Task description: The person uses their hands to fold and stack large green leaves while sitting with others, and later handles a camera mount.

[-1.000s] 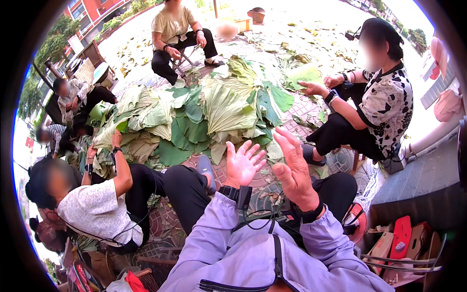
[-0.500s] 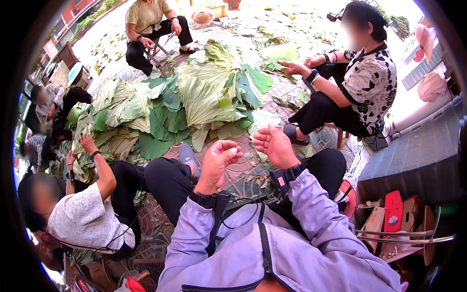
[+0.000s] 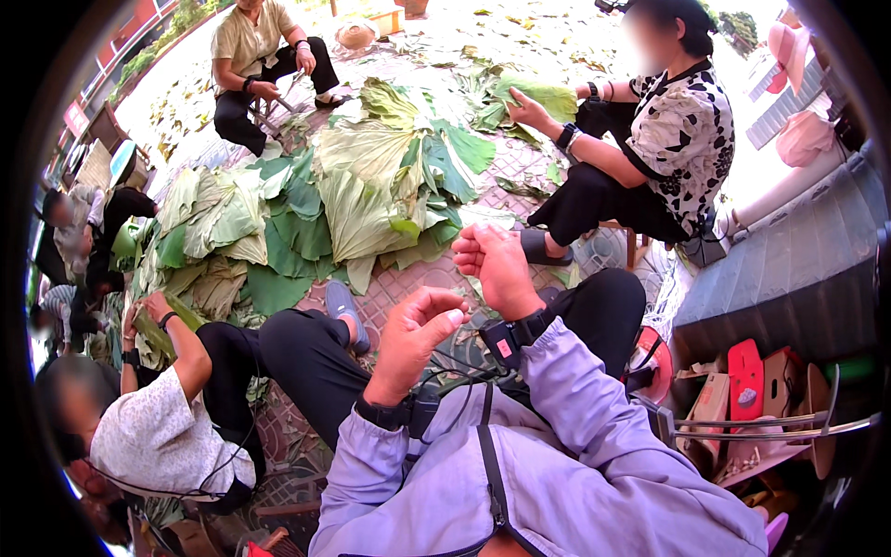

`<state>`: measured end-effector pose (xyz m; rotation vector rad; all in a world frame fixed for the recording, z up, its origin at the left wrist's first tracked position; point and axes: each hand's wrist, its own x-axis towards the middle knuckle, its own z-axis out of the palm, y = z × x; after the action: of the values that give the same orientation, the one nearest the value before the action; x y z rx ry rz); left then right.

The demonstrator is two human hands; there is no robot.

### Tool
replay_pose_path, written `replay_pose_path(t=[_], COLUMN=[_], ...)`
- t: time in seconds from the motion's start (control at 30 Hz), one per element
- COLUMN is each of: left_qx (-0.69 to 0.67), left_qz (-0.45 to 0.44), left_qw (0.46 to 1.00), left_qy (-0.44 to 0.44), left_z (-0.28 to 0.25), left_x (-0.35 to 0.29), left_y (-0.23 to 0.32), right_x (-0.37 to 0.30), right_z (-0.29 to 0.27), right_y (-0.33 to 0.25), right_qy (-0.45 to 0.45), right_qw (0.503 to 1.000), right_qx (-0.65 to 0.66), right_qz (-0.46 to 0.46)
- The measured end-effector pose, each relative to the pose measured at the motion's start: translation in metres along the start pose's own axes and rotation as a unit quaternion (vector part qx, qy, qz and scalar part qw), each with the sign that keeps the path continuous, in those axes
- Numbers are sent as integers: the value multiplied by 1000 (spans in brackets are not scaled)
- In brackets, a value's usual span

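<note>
My left hand (image 3: 419, 342) is raised over my lap, fingers curled and thumb close against the index finger. Whatever is in that pinch is too small to make out. A little farther forward and to the right is my right hand (image 3: 501, 271), its fingers folded into a loose fist whose inside is hidden. The hands are apart from each other. Beyond them lies a large pile of lotus leaves (image 3: 364, 200), some pale and dry, others dark green. Neither hand touches the pile.
A co-worker (image 3: 682, 139) on the right holds a green leaf (image 3: 548, 97). Another (image 3: 167, 418) at the left handles a leaf; a third (image 3: 255, 70) sits beyond the pile. To my right stand a grey-covered box (image 3: 770, 269) and a red item (image 3: 745, 379) among cartons.
My right hand has closed from spread fingers into a loose fist and turned. My left hand sits slightly lower. The co-worker on the right now has a leaf lifted.
</note>
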<state>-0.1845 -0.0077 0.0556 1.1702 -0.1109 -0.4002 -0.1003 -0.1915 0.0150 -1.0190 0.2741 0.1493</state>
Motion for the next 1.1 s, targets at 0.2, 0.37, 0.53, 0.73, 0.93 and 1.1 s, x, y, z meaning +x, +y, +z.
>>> replay_pose_path(t=[0.2,0.37,0.53,0.73,0.93,1.1], left_qx=[88,83,122,82,67,14], left_qz=[-15,-17,18,-42,-56,-105], left_qw=[996,994,992,992,988,981], left_qy=[-29,-65,-36,-84,-127,-165], left_z=[4,33,43,40,43,40], left_x=[-8,-9,-5,-1,-5,-6], left_y=[-11,-24,-54,-54,-63,-70], right_x=[-17,-14,-6,-2,-3,-3], right_z=[-2,2,2,-1,-11,-21], right_y=[9,7,11,20,34,41], right_qy=[-9,-3,-5,-34,-86,-105], right_qw=[996,992,988,976,952,937], right_qx=[-82,-114,-147,-211,-294,-332], right_qz=[-28,-49,-49,-34,-19,-4])
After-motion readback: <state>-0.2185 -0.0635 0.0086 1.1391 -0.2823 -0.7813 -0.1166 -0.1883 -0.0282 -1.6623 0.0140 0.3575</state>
